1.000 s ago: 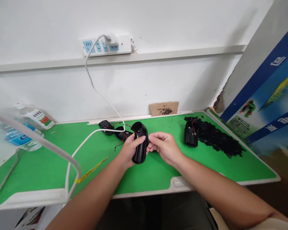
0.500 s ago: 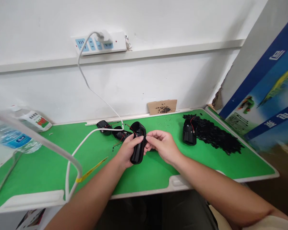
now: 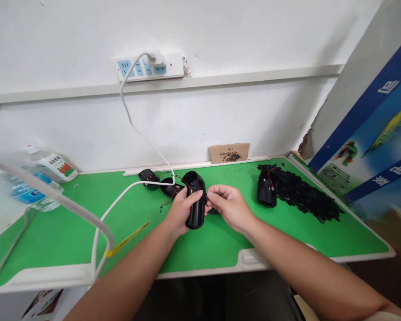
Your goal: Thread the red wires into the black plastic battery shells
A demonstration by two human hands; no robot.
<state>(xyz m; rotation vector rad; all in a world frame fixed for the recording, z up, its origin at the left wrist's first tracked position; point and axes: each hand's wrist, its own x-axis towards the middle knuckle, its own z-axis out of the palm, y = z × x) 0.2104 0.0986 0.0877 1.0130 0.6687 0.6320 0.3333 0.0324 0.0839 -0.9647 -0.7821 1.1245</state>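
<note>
left hand [image 3: 179, 210] with its grip clamped on a shiny black casing [image 3: 196, 210], right hand [image 3: 230, 205] pinched together at its side, can't tell on what, green surface [image 3: 214, 249] underneath

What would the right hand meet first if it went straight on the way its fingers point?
Most likely the black shell held in the left hand; the right hand sits close beside it, perhaps touching.

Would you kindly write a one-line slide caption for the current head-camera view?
At a green tabletop, the left hand grips a glossy black housing while the right hand works at its side.
</note>
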